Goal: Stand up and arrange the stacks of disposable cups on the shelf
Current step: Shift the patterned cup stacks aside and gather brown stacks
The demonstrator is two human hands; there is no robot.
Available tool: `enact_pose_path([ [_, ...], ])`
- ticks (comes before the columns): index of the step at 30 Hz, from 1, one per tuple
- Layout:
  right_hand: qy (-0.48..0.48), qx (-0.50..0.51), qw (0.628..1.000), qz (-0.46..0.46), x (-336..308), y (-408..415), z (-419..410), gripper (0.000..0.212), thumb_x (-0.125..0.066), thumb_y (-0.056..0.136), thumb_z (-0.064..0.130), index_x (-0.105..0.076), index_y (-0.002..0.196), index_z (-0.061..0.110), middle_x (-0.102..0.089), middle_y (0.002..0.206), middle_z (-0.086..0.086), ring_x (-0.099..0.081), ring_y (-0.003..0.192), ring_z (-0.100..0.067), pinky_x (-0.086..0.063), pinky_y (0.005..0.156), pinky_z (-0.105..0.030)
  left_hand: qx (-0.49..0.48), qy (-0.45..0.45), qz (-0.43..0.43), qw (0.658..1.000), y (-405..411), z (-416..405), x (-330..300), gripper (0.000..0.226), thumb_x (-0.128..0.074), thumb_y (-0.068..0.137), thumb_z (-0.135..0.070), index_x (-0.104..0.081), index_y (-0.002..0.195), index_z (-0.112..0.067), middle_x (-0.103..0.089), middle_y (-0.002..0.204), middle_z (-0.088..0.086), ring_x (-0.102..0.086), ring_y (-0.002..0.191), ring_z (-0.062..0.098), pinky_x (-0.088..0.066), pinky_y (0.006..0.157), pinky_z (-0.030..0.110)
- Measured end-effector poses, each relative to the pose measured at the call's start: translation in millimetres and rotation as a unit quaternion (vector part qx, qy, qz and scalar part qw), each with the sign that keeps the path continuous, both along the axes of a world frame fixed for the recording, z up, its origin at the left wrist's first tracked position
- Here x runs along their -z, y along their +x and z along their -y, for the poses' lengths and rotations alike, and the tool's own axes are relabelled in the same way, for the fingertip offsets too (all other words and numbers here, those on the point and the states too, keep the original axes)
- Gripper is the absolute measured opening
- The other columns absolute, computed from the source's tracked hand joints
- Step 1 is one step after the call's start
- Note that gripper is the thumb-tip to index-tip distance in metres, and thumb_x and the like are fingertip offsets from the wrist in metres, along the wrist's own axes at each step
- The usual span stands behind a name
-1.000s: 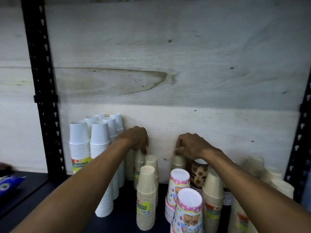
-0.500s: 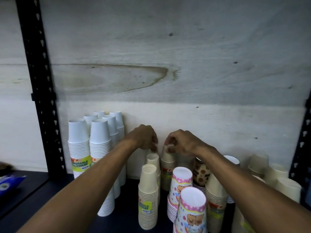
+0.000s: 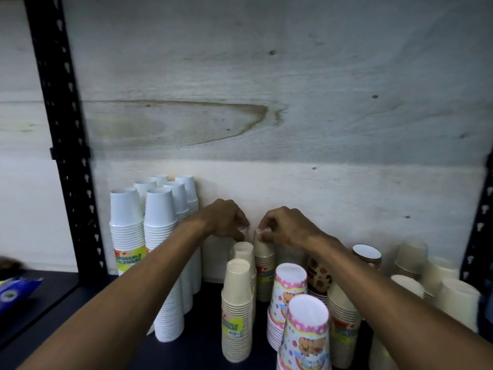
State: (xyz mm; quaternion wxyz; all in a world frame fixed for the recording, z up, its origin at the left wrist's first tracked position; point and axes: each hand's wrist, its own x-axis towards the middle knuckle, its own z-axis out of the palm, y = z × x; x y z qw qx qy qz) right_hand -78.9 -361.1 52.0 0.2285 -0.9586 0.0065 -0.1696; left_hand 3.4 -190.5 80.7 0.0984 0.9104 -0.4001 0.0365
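Observation:
Upside-down cup stacks stand on a dark shelf [image 3: 202, 343]. My left hand [image 3: 226, 220] pinches the top of a beige cup stack [image 3: 242, 232] at the back wall; most of that stack is hidden behind two nearer beige stacks [image 3: 237, 303]. Right beside it, my right hand [image 3: 282, 225] grips the top of another beige stack [image 3: 264, 263]. Several tall white stacks [image 3: 160, 236] stand to the left. Pink patterned stacks [image 3: 306, 337] and brown patterned stacks [image 3: 318, 276] stand under my right forearm.
More beige stacks [image 3: 458, 297] crowd the right end by the black upright [image 3: 480, 222]. Another black perforated upright [image 3: 66, 129] rises on the left, with a blue packet [image 3: 13, 292] beyond it. A pale wooden panel [image 3: 293, 116] backs the shelf.
My right hand has carried its beige stack leftward along the back wall until it stands next to the stack under my left hand. My left hand shifted slightly right.

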Motion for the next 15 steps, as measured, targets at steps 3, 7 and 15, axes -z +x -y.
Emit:
enact_pose_path([
  [3,-0.005,-0.013,1.0,-0.001,-7,-8,1,0.02,-0.074,0.083,0.035,-0.072,0.1,0.024,-0.07,0.101,0.003,-0.064,0.092,-0.014,-0.05,0.078,-0.026,0.001,0.004,-0.054,0.999,-1,-3,-10,0.044,-0.078,0.081,-0.02,-0.068,0.124,-0.022,-0.07,0.112,-0.005,-0.067,0.098,0.012,-0.051,0.082,0.019],
  [7,0.024,-0.08,0.996,0.014,-21,-22,-11,0.016,-0.072,0.086,0.03,-0.074,0.101,0.024,-0.071,0.1,0.006,-0.065,0.092,-0.012,-0.053,0.082,-0.028,-0.003,-0.009,-0.087,0.996,0,-7,-17,0.032,-0.072,0.086,-0.009,-0.073,0.114,-0.022,-0.073,0.107,-0.003,-0.066,0.085,0.008,-0.056,0.071,0.017],
  [15,0.029,-0.198,0.97,-0.14,-22,-24,-25,0.038,-0.077,0.084,0.015,-0.071,0.12,0.021,-0.072,0.103,0.017,-0.065,0.092,-0.002,-0.053,0.088,-0.025,0.0,0.063,-0.052,0.997,-8,-10,-22,0.049,-0.054,0.088,0.006,-0.068,0.124,-0.023,-0.069,0.111,-0.005,-0.06,0.094,0.009,-0.051,0.072,0.018],
])
